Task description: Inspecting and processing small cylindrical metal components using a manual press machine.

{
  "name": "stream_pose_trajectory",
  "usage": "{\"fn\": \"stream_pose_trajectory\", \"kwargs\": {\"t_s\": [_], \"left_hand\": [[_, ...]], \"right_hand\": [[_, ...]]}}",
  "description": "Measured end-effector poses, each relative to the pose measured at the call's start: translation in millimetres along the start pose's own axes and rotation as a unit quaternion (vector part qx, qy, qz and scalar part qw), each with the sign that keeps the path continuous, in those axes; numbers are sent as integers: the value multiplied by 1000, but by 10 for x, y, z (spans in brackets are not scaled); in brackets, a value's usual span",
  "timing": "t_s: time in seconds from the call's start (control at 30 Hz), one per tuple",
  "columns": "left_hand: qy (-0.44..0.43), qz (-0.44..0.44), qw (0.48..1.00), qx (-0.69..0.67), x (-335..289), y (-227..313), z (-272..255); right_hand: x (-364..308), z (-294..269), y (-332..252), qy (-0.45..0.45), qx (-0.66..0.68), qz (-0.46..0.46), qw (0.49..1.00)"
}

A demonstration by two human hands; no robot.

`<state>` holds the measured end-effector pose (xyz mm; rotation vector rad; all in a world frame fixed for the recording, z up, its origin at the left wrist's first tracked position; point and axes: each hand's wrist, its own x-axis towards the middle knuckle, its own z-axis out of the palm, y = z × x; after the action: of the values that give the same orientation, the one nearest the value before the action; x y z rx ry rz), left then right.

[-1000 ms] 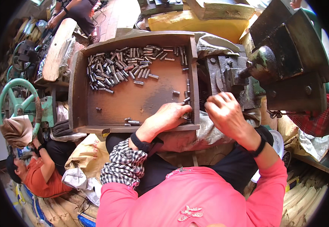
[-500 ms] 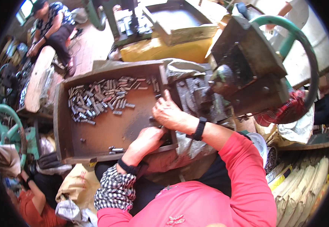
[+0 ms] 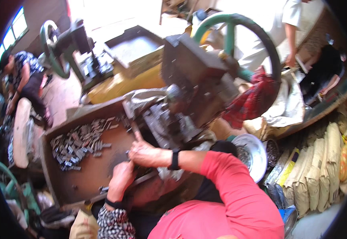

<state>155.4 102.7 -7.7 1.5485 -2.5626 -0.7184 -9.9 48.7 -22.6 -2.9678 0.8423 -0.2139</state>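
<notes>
Inside the tray (image 3: pixel 91 174), metal bits (image 3: pixel 75 148) seem hard, so pinch midway; can't tell what left hand (image 3: pixel 122 176) or right hand (image 3: pixel 145 154) holds.

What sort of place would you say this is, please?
It looks like a small metalworking workshop, judging by the dark machine with a green handwheel, a similar machine beyond, and the wooden tray holding many small metal pieces.

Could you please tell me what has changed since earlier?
The right hand moved left from beside the machine to the wooden tray, close to the left hand; any grip is unclear. The view swung right. The left hand stayed near the tray's front right corner, the metal pieces heaped inside.
</notes>
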Motion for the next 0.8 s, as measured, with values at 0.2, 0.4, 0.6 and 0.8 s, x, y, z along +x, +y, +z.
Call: {"fn": "stream_pose_trajectory", "kwargs": {"t_s": [0.2,0.4,0.6,0.8], "left_hand": [[70,68,992,-75,176,5,60],[41,-23,999,-4,21,-8,-46],[72,-73,993,61,13,-92,4],[102,-102,986,77,-68,-212,50]], "right_hand": [[-248,-196,294,48,-1,38,998],[-98,-156,346,133,48,45,989],[167,-198,330,113,-7,48,992],[670,-184,374,-10,79,54,995]]}}
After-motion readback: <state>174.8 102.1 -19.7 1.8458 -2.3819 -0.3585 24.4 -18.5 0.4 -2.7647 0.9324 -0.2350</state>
